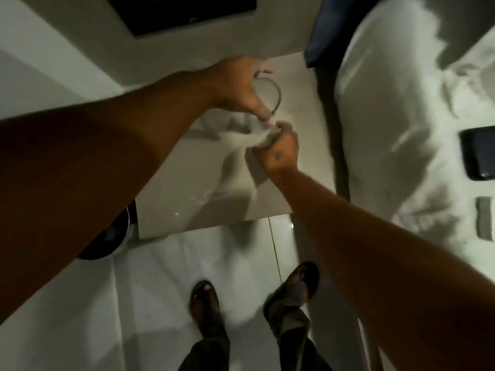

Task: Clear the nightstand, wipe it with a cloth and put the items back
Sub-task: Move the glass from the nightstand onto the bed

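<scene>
The beige nightstand [171,183] fills the middle of the head view. A pale cloth [238,162] hangs above its top, gathered at its upper end. My left hand [238,89] pinches the cloth's top with thumb and fingertip. Right beside it, my right hand [280,149] is fisted around the same bunched end. The two hands touch over the nightstand's back right part. A round item with a metal rim [277,93] stands on the nightstand just behind my left hand, partly hidden by it. Small wet spots [197,203] glint near the front edge.
A bed with white sheets [396,116] runs along the right, with a dark flat item [479,153] and a small grey item [484,222] on it. A dark round object [115,236] sits on the floor left of the nightstand. My sandalled feet [206,303] stand on pale tiles.
</scene>
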`<action>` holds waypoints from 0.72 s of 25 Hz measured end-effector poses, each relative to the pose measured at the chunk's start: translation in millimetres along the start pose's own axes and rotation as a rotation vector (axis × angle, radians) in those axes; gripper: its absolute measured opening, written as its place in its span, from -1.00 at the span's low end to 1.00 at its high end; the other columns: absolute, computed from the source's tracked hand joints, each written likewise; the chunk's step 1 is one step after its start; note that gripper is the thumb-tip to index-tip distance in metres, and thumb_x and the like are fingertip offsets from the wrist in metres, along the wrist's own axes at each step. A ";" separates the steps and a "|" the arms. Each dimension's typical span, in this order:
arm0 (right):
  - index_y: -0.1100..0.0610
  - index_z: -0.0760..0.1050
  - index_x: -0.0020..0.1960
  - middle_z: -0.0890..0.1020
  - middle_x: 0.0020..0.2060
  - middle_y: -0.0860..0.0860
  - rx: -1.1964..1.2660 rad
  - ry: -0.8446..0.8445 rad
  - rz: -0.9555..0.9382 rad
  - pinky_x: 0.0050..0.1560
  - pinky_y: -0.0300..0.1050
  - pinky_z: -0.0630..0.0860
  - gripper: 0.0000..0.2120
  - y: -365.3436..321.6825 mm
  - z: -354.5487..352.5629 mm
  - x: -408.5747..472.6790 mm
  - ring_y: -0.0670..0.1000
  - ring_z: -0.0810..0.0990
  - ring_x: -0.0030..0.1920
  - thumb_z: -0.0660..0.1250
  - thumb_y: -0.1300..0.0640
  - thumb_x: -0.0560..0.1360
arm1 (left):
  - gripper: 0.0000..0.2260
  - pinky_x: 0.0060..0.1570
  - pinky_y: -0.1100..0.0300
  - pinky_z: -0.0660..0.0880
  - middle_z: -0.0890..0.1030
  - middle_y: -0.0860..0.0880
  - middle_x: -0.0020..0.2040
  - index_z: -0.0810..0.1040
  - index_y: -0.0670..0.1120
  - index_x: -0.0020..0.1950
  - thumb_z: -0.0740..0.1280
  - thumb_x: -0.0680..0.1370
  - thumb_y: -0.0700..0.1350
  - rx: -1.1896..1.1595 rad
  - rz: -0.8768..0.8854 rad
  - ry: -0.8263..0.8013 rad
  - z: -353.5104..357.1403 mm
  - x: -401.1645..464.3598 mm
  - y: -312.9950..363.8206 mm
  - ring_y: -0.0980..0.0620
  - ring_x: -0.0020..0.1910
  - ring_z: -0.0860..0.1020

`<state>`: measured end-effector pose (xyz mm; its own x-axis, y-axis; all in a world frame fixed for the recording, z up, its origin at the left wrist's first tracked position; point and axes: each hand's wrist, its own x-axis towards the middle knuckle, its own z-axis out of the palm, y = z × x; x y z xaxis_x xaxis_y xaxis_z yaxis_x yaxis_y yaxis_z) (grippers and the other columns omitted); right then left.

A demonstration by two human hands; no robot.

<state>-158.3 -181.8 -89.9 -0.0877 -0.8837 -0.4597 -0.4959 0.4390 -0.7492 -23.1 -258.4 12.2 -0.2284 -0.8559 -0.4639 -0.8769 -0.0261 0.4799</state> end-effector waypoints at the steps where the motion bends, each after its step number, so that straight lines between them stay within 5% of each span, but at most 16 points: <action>1: 0.13 0.38 0.37 0.53 0.23 0.13 -0.028 0.002 -0.027 0.15 -0.14 0.52 -0.36 -2.9 3.5 15.0 0.10 0.56 0.16 0.51 0.15 0.34 | -0.05 0.22 0.25 0.37 0.41 -0.05 0.51 0.29 0.00 0.57 0.64 0.27 0.11 -0.005 0.022 0.007 4.5 1.4 -2.1 0.03 0.35 0.46; 6: 0.08 0.41 0.32 0.52 0.20 0.06 0.016 -0.011 -0.068 -0.02 -0.31 0.52 -0.48 -2.7 8.3 47.1 0.02 0.57 0.13 0.47 0.16 0.40 | -0.24 0.06 0.13 0.56 0.56 -0.07 0.22 0.47 -0.03 0.39 0.63 0.22 -0.05 -0.063 0.111 0.115 25.0 1.1 -10.7 0.09 0.03 0.53; 8: 0.14 0.43 0.31 0.53 0.17 0.03 -0.014 -0.023 -0.150 0.02 -0.24 0.56 -0.53 -2.1 -4.8 38.2 -0.05 0.55 0.07 0.46 0.17 0.44 | -0.28 -0.04 0.27 0.57 0.58 -0.06 0.20 0.50 -0.03 0.35 0.62 0.21 -0.07 -0.083 0.144 0.119 21.7 -6.1 -5.3 0.21 -0.04 0.54; 11: 0.12 0.44 0.22 0.51 0.02 -0.13 0.174 -0.113 -0.201 -0.18 -0.44 0.52 -0.56 -6.1 -54.0 -0.1 -0.28 0.54 -0.11 0.52 0.28 0.42 | -0.27 0.04 0.19 0.63 0.58 -0.02 0.19 0.50 0.02 0.34 0.65 0.21 -0.04 -0.155 0.196 0.054 4.4 -23.4 21.3 0.12 0.05 0.62; 13: 0.21 0.43 0.25 0.54 0.07 -0.08 0.255 -0.098 -0.279 -0.08 -0.39 0.54 -0.47 -4.3 -99.9 -29.0 -0.34 0.57 -0.04 0.57 0.30 0.37 | -0.26 0.08 0.10 0.65 0.59 0.00 0.19 0.50 0.02 0.32 0.67 0.19 0.00 -0.236 0.270 -0.020 -9.3 -33.0 53.5 0.06 0.09 0.65; 18: 0.03 0.50 0.23 0.64 0.14 -0.02 0.206 0.146 -0.271 0.09 -0.09 0.64 -0.42 10.6 -245.3 -105.0 -0.04 0.66 0.10 0.65 0.11 0.29 | -0.32 -0.06 0.32 0.62 0.59 0.10 0.06 0.52 -0.02 0.28 0.68 0.22 -0.12 -0.098 0.547 -0.189 -32.5 -34.1 185.6 0.13 0.04 0.64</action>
<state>-366.2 -124.1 67.4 -0.1070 -0.9796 -0.1701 -0.3350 0.1966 -0.9215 -164.3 -250.9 141.3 -0.7161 -0.6518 -0.2498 -0.5694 0.3384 0.7492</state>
